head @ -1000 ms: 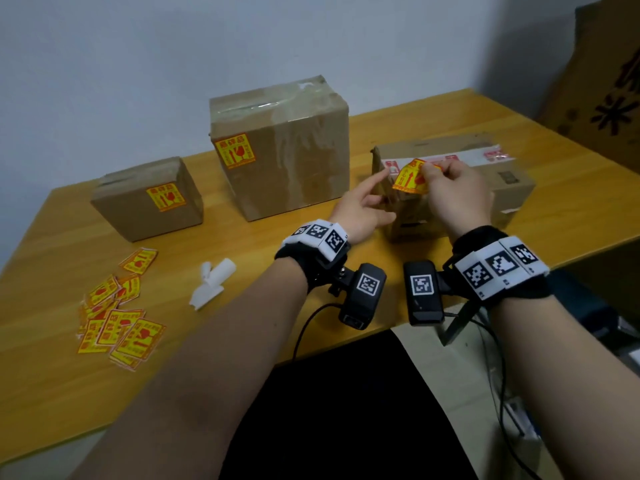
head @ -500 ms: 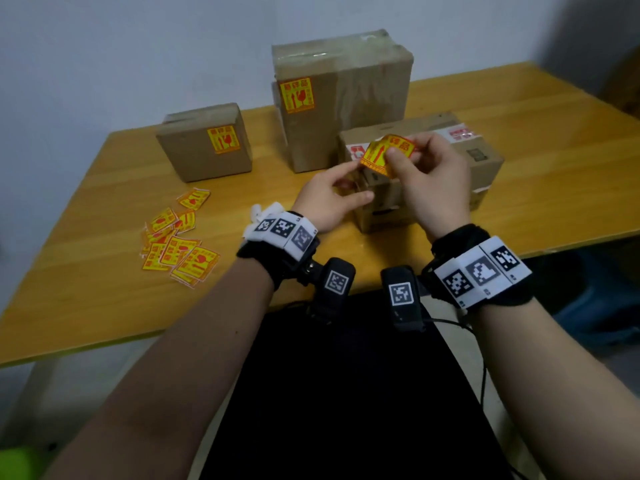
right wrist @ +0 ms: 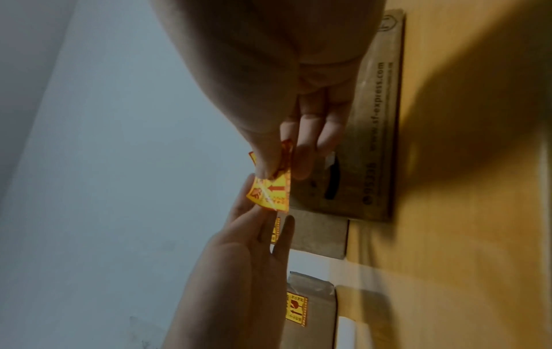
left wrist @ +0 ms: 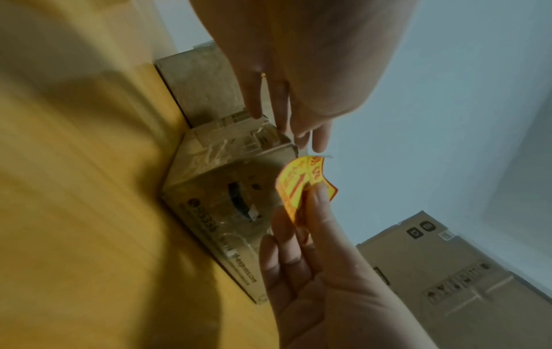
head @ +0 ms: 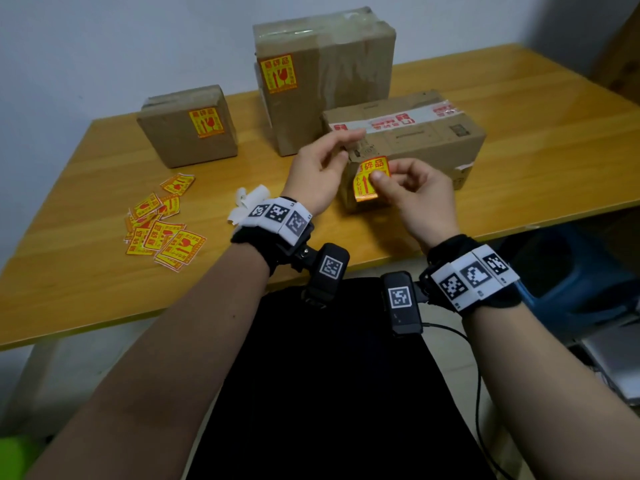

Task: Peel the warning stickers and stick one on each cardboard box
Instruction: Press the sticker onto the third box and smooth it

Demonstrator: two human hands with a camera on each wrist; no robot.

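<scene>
Three cardboard boxes stand on the table. The small left box [head: 188,128] and the tall middle box [head: 323,74] each carry a yellow-red warning sticker. My right hand [head: 379,178] pinches another warning sticker [head: 367,188] between thumb and forefinger, held curled in front of the near end face of the low taped box [head: 415,140]. My left hand [head: 343,147] is open with straight fingers at that box's top near corner, just above the sticker. The left wrist view shows the sticker [left wrist: 295,179] bent, and the right wrist view shows the left fingertips [right wrist: 254,203] at its edge.
A loose pile of several stickers [head: 162,230] lies at the table's left, with white peeled backing papers [head: 247,202] beside it. The wooden table [head: 86,289] ends close to my body. A large carton [left wrist: 448,271] stands off to the right; a blue object [head: 571,289] sits below the table edge.
My right hand has brought the sticker down from the low box's top edge to in front of its near end face. The left hand has stayed by the box's top corner.
</scene>
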